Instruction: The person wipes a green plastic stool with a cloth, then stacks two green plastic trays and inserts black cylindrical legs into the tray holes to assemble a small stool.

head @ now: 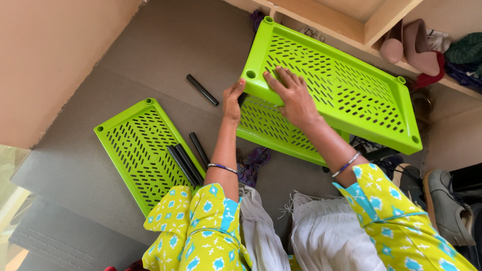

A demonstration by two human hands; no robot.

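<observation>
A lime-green slotted plastic shelf tray (351, 85) stands above a second green tray (271, 128) in front of me. My right hand (293, 95) lies flat on the upper tray near its left corner, fingers spread. My left hand (232, 100) is under that corner, closed around a black tube that is mostly hidden. A third green tray (135, 145) lies flat on the floor to the left, with three black tubes (188, 160) resting on its right edge. One more black tube (202, 90) lies loose on the grey floor.
A wooden shelf unit (351, 22) at the upper right holds shoes (411, 47) and cloth. More shoes (444, 200) sit at the right edge. A peach wall (50, 55) runs along the left. A purple cloth (253, 163) lies by my knees.
</observation>
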